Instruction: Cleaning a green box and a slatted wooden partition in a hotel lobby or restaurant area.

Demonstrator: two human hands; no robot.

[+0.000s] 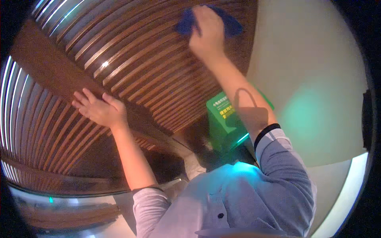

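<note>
So my right hand is up high on the slatted wooden wall, fingers bunched down over a dark blue cloth and pressing it flat against the slats. The cloth sticks out on both sides of my hand, so I've only got the middle of it. It looks soft and floppy, basically weightless, the kind of thing that wads up and slides around unless you keep your palm on it. Best hold is a loose bunch in the middle, I reckon. My left hand is lower down, fingers spread open and flat on the wood, holding nothing. Down by my right elbow there's a green box against the pale wall.
</note>
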